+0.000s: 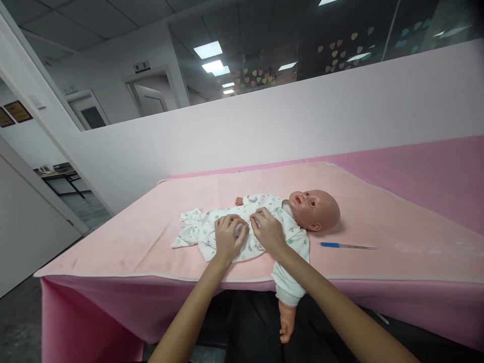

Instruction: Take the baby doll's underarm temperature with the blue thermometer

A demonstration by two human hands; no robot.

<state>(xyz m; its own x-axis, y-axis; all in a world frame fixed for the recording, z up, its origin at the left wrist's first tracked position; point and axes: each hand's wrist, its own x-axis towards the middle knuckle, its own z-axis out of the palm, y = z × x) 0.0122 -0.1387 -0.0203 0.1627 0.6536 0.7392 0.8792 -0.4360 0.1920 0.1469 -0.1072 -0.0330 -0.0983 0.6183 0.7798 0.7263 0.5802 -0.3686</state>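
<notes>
Even, moderately bright light falls over the pink blanket (124, 227), leaving a soft, faint shadow beside the doll's head (321, 209). White ceiling panels (207, 49) glare against the dim upper glass (272, 30), and the space beneath the table sinks into near-black. The wide lens makes the white door frame (56, 111) lean and stretches the edges; the distant door signs (141, 66) are too soft to read.

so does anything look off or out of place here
Yes: on the doll, the near arm sticks out past the table's front edge, unsupported by the tabletop, while the far arm lies over the mat. Nothing else stands out.
</notes>
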